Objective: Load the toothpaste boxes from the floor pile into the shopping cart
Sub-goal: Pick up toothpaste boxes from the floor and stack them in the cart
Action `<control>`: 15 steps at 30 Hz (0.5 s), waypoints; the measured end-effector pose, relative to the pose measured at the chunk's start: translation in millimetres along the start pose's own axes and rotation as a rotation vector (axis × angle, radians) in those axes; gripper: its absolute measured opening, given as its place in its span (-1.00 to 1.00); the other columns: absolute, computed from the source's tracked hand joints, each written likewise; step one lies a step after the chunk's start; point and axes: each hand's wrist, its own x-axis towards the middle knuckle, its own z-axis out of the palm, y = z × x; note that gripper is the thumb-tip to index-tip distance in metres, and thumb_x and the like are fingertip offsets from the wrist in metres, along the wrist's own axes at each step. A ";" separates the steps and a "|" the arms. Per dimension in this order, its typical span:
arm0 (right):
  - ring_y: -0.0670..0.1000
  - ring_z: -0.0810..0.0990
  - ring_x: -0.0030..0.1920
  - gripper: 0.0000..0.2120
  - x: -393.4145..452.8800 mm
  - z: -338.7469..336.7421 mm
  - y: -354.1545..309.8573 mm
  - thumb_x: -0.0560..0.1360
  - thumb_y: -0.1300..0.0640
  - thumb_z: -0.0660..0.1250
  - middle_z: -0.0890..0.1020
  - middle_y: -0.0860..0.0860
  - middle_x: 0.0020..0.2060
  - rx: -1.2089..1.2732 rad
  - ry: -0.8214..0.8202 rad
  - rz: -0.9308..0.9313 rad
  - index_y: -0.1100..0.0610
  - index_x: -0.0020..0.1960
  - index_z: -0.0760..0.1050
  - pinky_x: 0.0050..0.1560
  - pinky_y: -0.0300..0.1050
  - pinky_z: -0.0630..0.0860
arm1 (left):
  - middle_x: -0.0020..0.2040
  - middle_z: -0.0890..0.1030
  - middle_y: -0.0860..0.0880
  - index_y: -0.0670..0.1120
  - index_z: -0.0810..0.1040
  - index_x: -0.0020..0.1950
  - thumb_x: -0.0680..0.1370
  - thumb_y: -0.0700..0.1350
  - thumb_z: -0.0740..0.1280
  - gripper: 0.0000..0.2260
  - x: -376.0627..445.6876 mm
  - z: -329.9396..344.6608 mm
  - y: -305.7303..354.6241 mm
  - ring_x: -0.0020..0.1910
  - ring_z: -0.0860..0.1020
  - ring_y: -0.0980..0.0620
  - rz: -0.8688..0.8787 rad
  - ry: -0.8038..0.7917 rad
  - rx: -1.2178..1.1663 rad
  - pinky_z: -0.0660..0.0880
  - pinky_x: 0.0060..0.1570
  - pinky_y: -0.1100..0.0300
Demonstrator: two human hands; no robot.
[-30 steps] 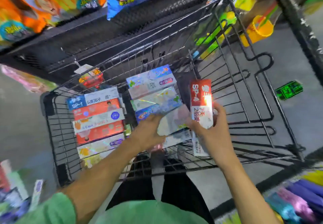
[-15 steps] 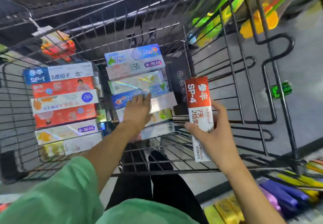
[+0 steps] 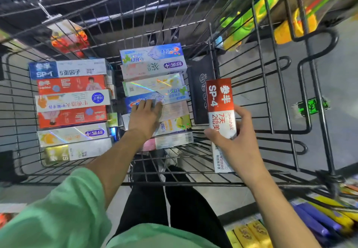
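left grip [image 3: 144, 119] flat, right grip [image 3: 235, 143] clasping

Counts, clock directions from frame centre:

- Toothpaste boxes, left stack [image 3: 72, 110], 9 o'clock: six face-up.
- Toothpaste boxes, middle stack [image 3: 155, 77], 12 o'clock: about seven, some partly covered.
- Black box [image 3: 201, 85], 1 o'clock: one, upright.
- Red-and-white SP-4 box [image 3: 221, 112], 3 o'clock: one.
- Shopping cart [image 3: 271, 112]: one.
- Hands: two, left hand [image 3: 144, 120], right hand [image 3: 235, 143].
- Floor boxes, 5 o'clock: blurred, uncountable.
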 end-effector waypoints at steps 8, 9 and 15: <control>-0.20 0.66 -0.05 -0.36 -0.1 -2.0 6.4 0.43 0.15 0.56 0.64 -0.33 -0.11 0.007 -0.003 0.016 -0.23 0.31 0.29 -0.11 -0.37 0.53 | 0.38 0.39 -0.15 -0.02 0.33 0.50 0.49 0.19 0.44 -0.33 6.1 -7.4 1.4 0.34 0.35 -0.22 -0.046 0.023 -0.107 0.28 0.28 -0.14; -0.21 0.66 -0.04 -0.36 -0.1 -1.2 5.9 0.43 0.14 0.56 0.62 -0.39 -0.11 -0.004 -0.016 0.018 -0.26 0.29 0.27 -0.09 -0.36 0.53 | 0.42 0.36 -0.15 -0.02 0.30 0.53 0.50 0.20 0.42 -0.32 5.6 -8.7 1.3 0.38 0.33 -0.22 -0.040 0.028 -0.129 0.26 0.32 -0.14; -0.17 0.58 0.19 -0.16 11.4 20.4 9.4 0.24 -0.02 0.67 0.58 -0.22 0.16 -0.234 -0.170 0.001 -0.30 0.35 0.27 0.22 -0.09 0.54 | 0.44 0.43 -0.17 -0.07 0.37 0.52 0.61 0.30 0.20 -0.39 -13.7 -11.1 -17.3 0.37 0.40 -0.22 -0.029 0.162 -0.202 0.34 0.32 -0.14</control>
